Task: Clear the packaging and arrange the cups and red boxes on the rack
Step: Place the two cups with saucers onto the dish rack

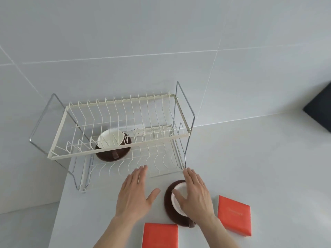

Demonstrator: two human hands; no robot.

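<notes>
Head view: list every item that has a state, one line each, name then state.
Rack: upright, top tier bare.
Cup on the lower tier: upright, empty.
Cup on the table: upright, under the right hand.
Left red box: flat, closed, untouched.
Right red box: flat, closed, untouched.
Left hand: open, empty.
Right hand: open, over the cup.

left hand [133,191]: flat, palm down, fingers together, thumb spread
right hand [195,194]: palm down, fingers extended, thumb out

Two brown cups: one [113,146] inside the rack [118,129], one [176,203] before it. Two red boxes [160,236] [234,214] nearer still.
</notes>
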